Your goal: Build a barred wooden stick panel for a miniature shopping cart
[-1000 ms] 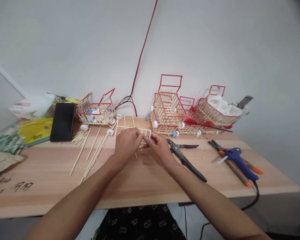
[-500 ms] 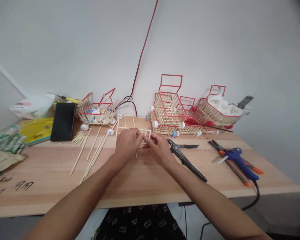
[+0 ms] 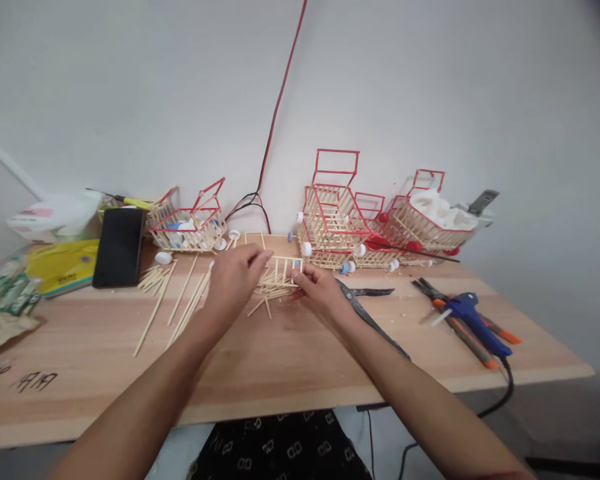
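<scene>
My right hand (image 3: 319,285) pinches the right end of a small ladder-like frame of wooden sticks (image 3: 286,262), holding it above the table. To its left, my left hand (image 3: 234,275) is apart from the frame, thumb and fingertips pressed together; whatever they may hold is too small to make out. Beneath the frame lies a pile of short cut sticks (image 3: 275,291). Behind my left hand, a rectangular outline of thin sticks (image 3: 254,233) is partly hidden. Long wooden sticks (image 3: 189,308) lie left of that hand.
Red-trimmed stick carts (image 3: 330,213) with bottle-cap wheels stand along the wall, with another cart (image 3: 190,227) to the left. Black-handled cutters (image 3: 373,320), pliers (image 3: 460,327) and a blue glue gun (image 3: 475,320) lie to the right. A phone (image 3: 119,248) leans at left.
My left hand has drawn back left from the stick frame, uncovering its rungs and the short sticks below. My right hand keeps its hold. The view has shifted slightly.
</scene>
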Available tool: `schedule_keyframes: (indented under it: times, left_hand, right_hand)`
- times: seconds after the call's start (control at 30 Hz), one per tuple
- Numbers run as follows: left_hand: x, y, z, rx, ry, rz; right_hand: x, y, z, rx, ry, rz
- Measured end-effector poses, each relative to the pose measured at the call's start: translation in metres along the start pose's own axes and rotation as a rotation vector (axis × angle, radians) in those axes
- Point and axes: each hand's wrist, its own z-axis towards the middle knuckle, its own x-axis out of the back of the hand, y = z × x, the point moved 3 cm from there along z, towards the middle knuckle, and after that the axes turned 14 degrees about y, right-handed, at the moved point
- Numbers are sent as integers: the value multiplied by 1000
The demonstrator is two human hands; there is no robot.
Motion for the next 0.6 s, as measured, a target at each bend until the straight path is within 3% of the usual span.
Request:
schedule_keyframes:
  times: [0.07, 0.13, 0.33, 0.6]
  left_hand:
    - [11, -8, 8, -33, 95, 17]
    - [17, -16, 13, -113, 118, 23]
    - [6, -32, 13, -159, -161, -33]
    - [2, -37, 10, -90, -251, -121]
  right_hand:
    - [4, -1, 2, -31, -17, 20]
    - [6, -2, 2, -40, -54, 33]
    - [5, 0, 1, -78, -110, 69]
    - [8, 2, 3, -143, -93, 38]
